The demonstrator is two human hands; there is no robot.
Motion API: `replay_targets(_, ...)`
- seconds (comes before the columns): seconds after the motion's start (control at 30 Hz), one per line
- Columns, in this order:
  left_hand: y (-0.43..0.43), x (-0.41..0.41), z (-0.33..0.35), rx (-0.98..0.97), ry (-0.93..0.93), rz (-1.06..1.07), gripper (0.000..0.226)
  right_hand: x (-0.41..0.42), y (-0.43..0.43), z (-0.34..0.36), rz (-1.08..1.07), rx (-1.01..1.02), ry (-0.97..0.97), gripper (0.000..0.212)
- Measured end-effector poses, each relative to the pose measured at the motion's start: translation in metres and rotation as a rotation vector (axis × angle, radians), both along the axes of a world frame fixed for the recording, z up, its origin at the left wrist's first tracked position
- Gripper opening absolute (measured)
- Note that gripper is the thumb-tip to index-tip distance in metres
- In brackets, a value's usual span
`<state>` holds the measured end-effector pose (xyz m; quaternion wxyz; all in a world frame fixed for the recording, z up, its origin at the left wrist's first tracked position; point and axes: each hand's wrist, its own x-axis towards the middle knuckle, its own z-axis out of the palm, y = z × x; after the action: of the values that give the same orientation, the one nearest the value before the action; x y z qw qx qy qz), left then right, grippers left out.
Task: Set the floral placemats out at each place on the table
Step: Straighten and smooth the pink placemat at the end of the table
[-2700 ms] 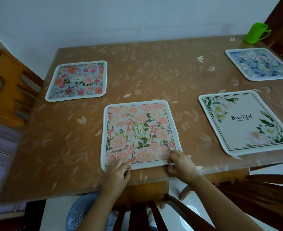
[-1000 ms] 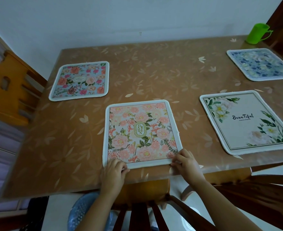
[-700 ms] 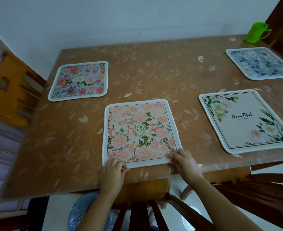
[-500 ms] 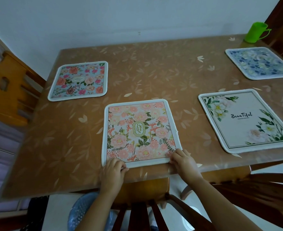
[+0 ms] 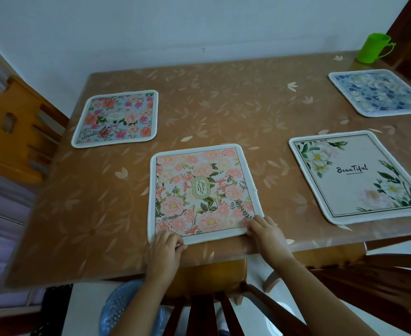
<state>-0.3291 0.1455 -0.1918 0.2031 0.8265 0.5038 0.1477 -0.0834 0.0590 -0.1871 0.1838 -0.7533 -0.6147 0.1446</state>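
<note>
You're at the squaring-up step. The pink placemat lies flat on the table at the near place. Your left hand and right hand are apart, one at each near corner, with fingers curled onto its white border to hold it. Three other mats are already down: the blue-pink mat, the white mat and the blue mat. Next is probably only a light nudge to line its near edge up with the table's edge — then let go without dragging it askew.
</note>
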Motion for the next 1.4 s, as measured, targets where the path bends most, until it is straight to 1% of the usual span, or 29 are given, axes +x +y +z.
replay_targets(0.17, 0.001, 0.0, -0.002, -0.011, 0.003, 0.007, 0.016, 0.001, 0.0, -0.002, 0.005, -0.047, -0.013, 0.015)
replay_targets(0.47, 0.003, -0.001, -0.006, -0.027, -0.003, 0.002, 0.017, 0.001, -0.003, -0.001, 0.007, -0.071, -0.003, 0.011)
replay_targets(0.53, 0.003, -0.001, -0.007, -0.027, -0.032, 0.047, 0.019, 0.002, -0.005, 0.0, -0.002, -0.07, 0.029, 0.012)
replay_targets(0.6, 0.003, 0.002, -0.006, -0.018, -0.064, 0.117, 0.021, 0.002, -0.006, 0.0, -0.044, -0.048, 0.067, 0.016)
replay_targets(0.63, 0.005, 0.004, -0.006, -0.009, -0.068, 0.118, 0.024, 0.003, -0.006, 0.0, -0.062, -0.033, 0.058, 0.019)
replay_targets(0.7, 0.007, 0.011, -0.009, -0.04, 0.003, 0.04, 0.039, 0.001, -0.002, -0.001, -0.073, -0.051, 0.008, 0.027)
replay_targets(0.77, 0.009, 0.017, -0.015, -0.099, 0.16, -0.035, 0.053, -0.004, 0.005, -0.006, -0.04, -0.171, -0.038, 0.042)
replay_targets(0.83, 0.009, 0.021, -0.022, -0.092, 0.303, -0.061, 0.055, -0.015, 0.011, -0.013, 0.011, -0.296, -0.112, 0.053)
replay_targets(0.9, 0.007, 0.025, -0.024, -0.05, 0.381, -0.057, 0.053, -0.026, 0.016, -0.018, 0.02, -0.338, -0.188, 0.055)
replay_targets(0.97, 0.012, 0.03, -0.025, -0.031, 0.383, -0.046, 0.057, -0.032, 0.022, -0.02, 0.027, -0.351, -0.235, 0.062)
replay_targets(1.07, 0.032, 0.038, -0.031, -0.026, 0.42, -0.045, 0.058, -0.032, 0.045, -0.017, 0.048, -0.298, -0.265, 0.072)
replay_targets(1.2, 0.063, 0.05, -0.037, -0.011, 0.434, -0.046, 0.06, -0.023, 0.081, -0.026, 0.128, -0.277, -0.257, 0.071)
replay_targets(1.4, 0.116, 0.07, -0.039, 0.011, 0.437, -0.068, 0.061, -0.001, 0.14, -0.032, 0.164, -0.216, -0.273, 0.071)
